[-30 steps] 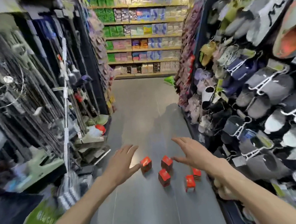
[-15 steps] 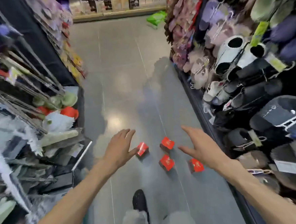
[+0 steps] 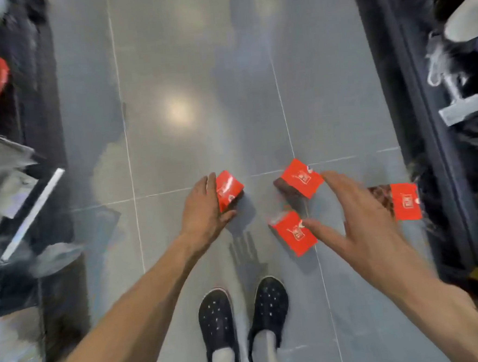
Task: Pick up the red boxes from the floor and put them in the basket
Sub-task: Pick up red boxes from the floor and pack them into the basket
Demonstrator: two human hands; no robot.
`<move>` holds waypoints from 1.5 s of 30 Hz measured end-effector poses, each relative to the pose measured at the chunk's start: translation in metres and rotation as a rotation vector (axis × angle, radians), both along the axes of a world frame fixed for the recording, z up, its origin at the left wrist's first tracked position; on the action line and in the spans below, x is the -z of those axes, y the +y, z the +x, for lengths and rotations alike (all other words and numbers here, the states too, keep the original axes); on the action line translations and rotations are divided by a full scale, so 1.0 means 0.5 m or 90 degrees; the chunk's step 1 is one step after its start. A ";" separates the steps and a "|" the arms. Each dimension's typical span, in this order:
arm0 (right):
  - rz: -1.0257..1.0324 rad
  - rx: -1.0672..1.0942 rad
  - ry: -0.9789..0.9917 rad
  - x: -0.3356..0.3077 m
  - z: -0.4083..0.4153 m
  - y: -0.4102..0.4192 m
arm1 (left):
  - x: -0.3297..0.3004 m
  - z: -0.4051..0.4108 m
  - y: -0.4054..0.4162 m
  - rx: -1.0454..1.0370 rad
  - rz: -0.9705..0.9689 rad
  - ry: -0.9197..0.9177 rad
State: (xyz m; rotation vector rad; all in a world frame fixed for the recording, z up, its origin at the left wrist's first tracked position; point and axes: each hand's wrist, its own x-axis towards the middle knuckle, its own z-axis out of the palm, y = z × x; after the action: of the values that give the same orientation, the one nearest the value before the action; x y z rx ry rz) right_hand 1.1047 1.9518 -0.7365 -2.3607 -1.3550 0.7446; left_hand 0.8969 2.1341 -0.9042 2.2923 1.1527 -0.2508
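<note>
Left hand [image 3: 203,208]: fingers straight and together against the side of a red box [image 3: 228,188], thumb reaching under it, though blur hides any grip. Right hand [image 3: 359,217]: fingers spread above three more red boxes [image 3: 295,233] on the grey floor [image 3: 196,70]. They look light, stiff cardboard; take each by opposite sides.

Four boxes on the floor [image 3: 196,70] mid-frame, one [image 3: 229,187] left – against the left hand [image 3: 203,211], two at centre [image 3: 302,177] [image 3: 294,233], one [image 3: 405,201] right, right hand [image 3: 362,214] between, shoes [image 3: 243,316] below – bottom centre
</note>
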 end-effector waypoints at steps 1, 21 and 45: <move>-0.015 -0.003 0.016 0.070 -0.005 -0.015 | 0.084 0.008 -0.008 -0.011 -0.003 0.007; -0.176 0.177 0.143 0.354 -0.045 -0.115 | 0.082 -0.072 -0.060 0.002 -0.043 -0.090; -0.047 0.094 0.072 0.112 -0.047 0.017 | -0.228 -0.183 -0.042 -0.053 -0.035 -0.187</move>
State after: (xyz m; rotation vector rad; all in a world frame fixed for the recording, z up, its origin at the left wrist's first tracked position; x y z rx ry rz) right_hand 1.0814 1.9605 -0.7926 -2.4037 -1.1126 0.8833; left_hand 0.8055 2.1131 -0.7903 2.1406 1.0720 0.0829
